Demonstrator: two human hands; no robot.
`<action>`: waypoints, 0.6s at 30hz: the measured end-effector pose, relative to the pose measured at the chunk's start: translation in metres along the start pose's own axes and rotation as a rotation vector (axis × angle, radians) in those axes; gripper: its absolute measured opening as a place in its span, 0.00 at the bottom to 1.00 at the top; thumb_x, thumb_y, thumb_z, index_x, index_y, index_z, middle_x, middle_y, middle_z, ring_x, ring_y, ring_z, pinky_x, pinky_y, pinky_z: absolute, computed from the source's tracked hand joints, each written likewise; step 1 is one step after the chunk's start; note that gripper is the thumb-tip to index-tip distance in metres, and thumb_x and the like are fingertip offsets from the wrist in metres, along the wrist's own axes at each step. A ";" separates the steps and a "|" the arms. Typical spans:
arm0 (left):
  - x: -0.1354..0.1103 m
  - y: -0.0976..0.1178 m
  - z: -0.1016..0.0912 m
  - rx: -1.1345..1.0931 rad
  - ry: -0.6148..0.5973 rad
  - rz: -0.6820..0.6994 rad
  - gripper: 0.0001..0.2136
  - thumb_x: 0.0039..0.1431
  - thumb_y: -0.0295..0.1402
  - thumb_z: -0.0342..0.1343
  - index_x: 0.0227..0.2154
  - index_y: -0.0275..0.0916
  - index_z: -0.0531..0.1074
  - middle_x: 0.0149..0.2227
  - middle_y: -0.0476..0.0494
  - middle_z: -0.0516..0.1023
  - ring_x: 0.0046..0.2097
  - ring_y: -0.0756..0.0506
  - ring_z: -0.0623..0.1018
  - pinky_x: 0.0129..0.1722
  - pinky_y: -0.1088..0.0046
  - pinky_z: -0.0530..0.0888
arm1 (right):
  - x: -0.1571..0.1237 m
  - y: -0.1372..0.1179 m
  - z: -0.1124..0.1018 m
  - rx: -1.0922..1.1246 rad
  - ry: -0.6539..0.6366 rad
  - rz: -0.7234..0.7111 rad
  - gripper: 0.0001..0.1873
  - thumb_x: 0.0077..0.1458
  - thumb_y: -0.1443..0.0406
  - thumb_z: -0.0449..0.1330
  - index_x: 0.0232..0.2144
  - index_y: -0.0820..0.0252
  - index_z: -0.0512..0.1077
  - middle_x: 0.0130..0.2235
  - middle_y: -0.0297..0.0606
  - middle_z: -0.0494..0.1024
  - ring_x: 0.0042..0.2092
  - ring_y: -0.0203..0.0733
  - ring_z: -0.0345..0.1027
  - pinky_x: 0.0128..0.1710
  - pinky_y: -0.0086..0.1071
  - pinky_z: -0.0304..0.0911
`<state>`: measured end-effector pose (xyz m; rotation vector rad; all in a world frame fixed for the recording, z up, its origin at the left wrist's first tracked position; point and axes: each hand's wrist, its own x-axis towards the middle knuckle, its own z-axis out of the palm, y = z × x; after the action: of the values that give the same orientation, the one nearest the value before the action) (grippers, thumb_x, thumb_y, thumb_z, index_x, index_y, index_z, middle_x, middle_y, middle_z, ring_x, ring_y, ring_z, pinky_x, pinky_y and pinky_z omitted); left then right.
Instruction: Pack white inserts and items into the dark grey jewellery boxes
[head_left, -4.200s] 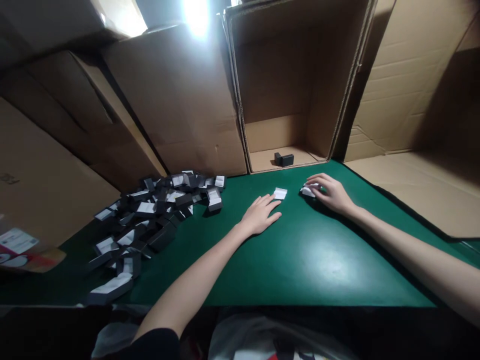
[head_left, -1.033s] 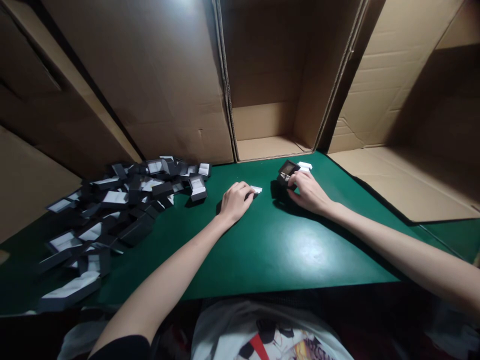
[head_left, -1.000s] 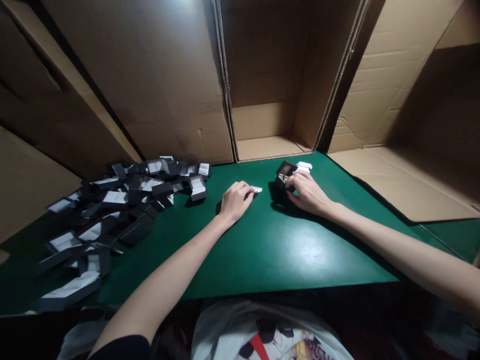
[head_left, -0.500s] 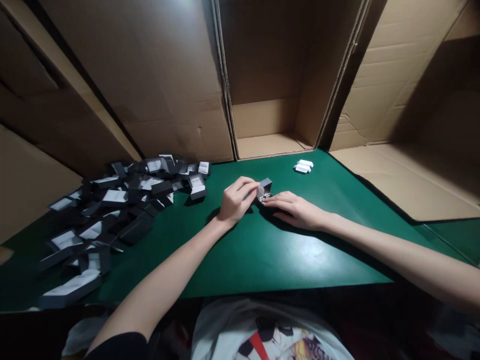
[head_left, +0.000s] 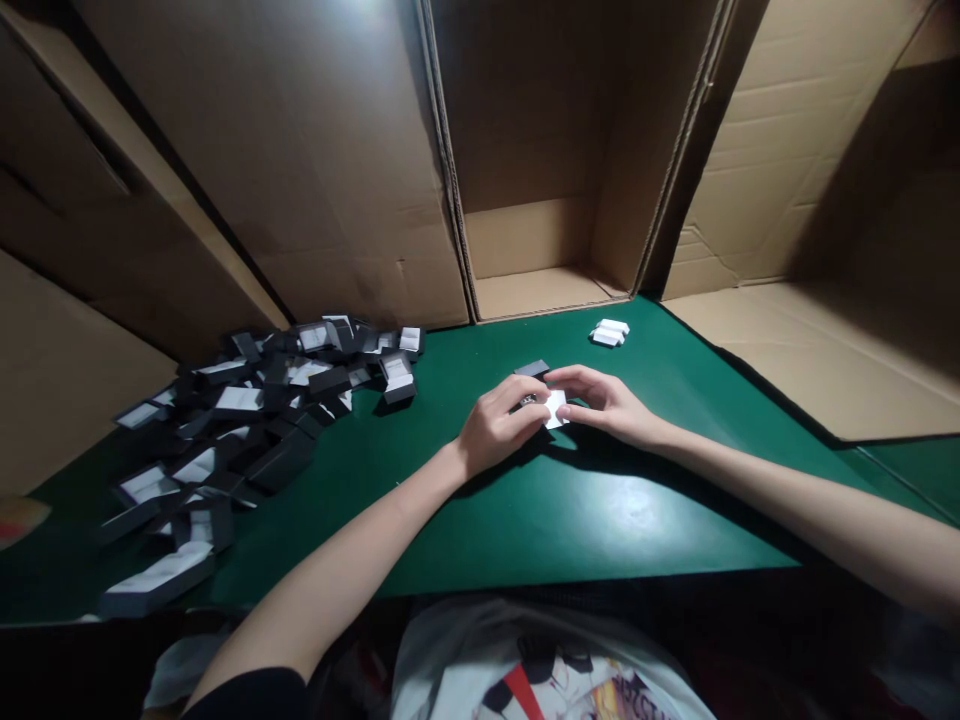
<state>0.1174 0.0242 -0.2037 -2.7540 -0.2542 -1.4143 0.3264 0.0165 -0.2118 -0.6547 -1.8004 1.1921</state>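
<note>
This looks like a packing station in a small workshop or warehouse. A green mat [head_left: 600, 510] covers the work table, and large corrugated cardboard cartons [head_left: 315, 170] wall it in on every side, one open carton [head_left: 540, 240] lying on its side and facing the worker. A heap of many identical small dark boxes [head_left: 255, 420] with white inserts lies on the mat, which points to repetitive piecework. The lighting is dim.

Green table mat [head_left: 600, 500] smooth, glossy; cardboard box [head_left: 540, 240] matt, creased.
</note>
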 end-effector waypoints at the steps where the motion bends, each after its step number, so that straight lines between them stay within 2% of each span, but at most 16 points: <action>1: 0.000 0.000 0.000 0.022 0.004 -0.009 0.02 0.62 0.24 0.53 0.35 0.36 0.67 0.42 0.41 0.67 0.45 0.45 0.69 0.43 0.67 0.69 | 0.000 0.000 0.000 0.040 -0.007 0.028 0.23 0.50 0.63 0.63 0.49 0.62 0.65 0.46 0.41 0.70 0.45 0.37 0.66 0.45 0.31 0.63; 5: -0.003 -0.003 -0.002 0.144 0.038 -0.053 0.01 0.63 0.26 0.53 0.36 0.38 0.69 0.42 0.42 0.66 0.44 0.44 0.68 0.41 0.67 0.68 | 0.001 -0.004 0.000 0.134 0.041 0.173 0.21 0.46 0.62 0.66 0.42 0.65 0.69 0.37 0.39 0.72 0.36 0.34 0.66 0.38 0.28 0.62; 8: -0.005 -0.005 -0.004 0.201 0.039 -0.075 0.02 0.64 0.27 0.53 0.36 0.38 0.70 0.40 0.43 0.66 0.42 0.45 0.68 0.40 0.68 0.67 | 0.002 -0.006 -0.001 0.186 0.097 0.229 0.18 0.43 0.61 0.67 0.35 0.67 0.70 0.33 0.38 0.72 0.33 0.33 0.65 0.35 0.28 0.60; 14: -0.005 -0.007 -0.007 0.227 0.022 -0.102 0.02 0.63 0.27 0.53 0.38 0.38 0.70 0.39 0.42 0.66 0.41 0.45 0.67 0.39 0.68 0.67 | 0.004 0.005 -0.006 0.267 0.143 0.174 0.13 0.46 0.63 0.66 0.30 0.66 0.69 0.29 0.35 0.70 0.31 0.30 0.62 0.34 0.26 0.57; 18: -0.003 -0.006 -0.007 0.216 0.032 -0.091 0.02 0.64 0.28 0.54 0.38 0.38 0.70 0.37 0.43 0.66 0.39 0.46 0.67 0.38 0.68 0.67 | 0.005 0.010 -0.007 0.316 0.166 0.160 0.12 0.47 0.63 0.65 0.31 0.66 0.69 0.28 0.35 0.68 0.29 0.30 0.61 0.32 0.27 0.58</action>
<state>0.1087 0.0289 -0.2022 -2.5740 -0.5052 -1.3596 0.3299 0.0282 -0.2182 -0.6986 -1.4036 1.4480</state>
